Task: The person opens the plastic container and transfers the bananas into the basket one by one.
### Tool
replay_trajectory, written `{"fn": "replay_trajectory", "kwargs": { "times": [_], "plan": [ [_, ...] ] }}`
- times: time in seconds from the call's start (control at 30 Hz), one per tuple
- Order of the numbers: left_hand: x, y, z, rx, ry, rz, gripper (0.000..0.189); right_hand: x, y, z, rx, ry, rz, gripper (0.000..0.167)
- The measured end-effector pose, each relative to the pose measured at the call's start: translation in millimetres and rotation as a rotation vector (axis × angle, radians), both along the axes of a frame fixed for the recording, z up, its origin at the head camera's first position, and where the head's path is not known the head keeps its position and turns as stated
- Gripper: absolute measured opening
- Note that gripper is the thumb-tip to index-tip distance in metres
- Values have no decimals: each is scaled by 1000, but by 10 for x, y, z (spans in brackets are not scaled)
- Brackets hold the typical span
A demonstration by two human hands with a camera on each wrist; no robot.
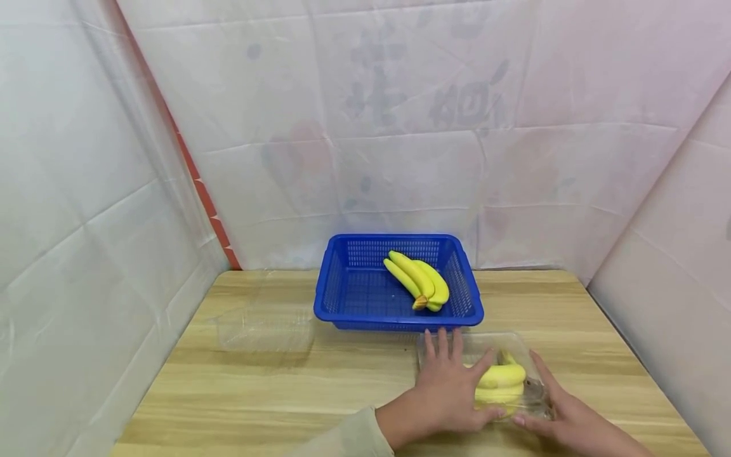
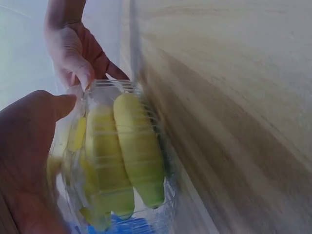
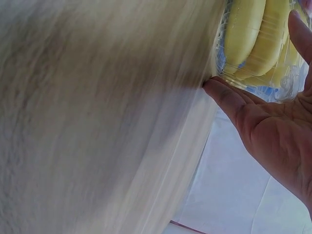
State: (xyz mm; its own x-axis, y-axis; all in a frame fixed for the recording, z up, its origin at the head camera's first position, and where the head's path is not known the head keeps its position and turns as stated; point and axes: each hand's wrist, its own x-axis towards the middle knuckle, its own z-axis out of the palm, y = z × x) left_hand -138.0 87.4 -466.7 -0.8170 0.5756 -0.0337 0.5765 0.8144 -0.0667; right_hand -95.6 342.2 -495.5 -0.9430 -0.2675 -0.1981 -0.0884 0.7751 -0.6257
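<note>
Pale sheets (image 1: pixel 400 171) hang behind a wooden surface (image 1: pixel 285 393). From the head view, a clear box (image 1: pixel 508 343) with bananas (image 1: pixel 499 377) inside lies at the near right. The left hand (image 1: pixel 448 393) rests on it with fingers spread apart; the right hand (image 1: pixel 571 416) touches its right side, thumb away from the fingers. Just beyond, a blue basket (image 1: pixel 371 319) carries a yellow bunch (image 1: pixel 419 279), and a second clear box (image 1: pixel 263 333) is at the left. The left wrist view shows better the ribbed side of the near box. In the right wrist view, the right fingers reach its lower edge, close to the surface.
</note>
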Motion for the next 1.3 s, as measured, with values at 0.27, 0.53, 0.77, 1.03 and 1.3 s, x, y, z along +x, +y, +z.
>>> {"fn": "replay_trajectory", "kwargs": {
  "times": [0.27,0.53,0.77,1.03,1.3],
  "plan": [
    [-8,65,-59,1,22,21,92,-9,-13,25,-53,-35,7,123],
    [-13,40,-23,-18,17,33,89,-32,-64,45,-54,-43,4,124],
    [-29,50,-49,-14,32,15,89,-33,-19,9,-47,-34,0,123],
    [-24,68,-28,-10,20,11,88,-53,-1,29,-105,-107,-12,123],
    [-27,57,-38,-16,57,20,87,-99,3,52,-162,-211,-37,124]
  ]
}}
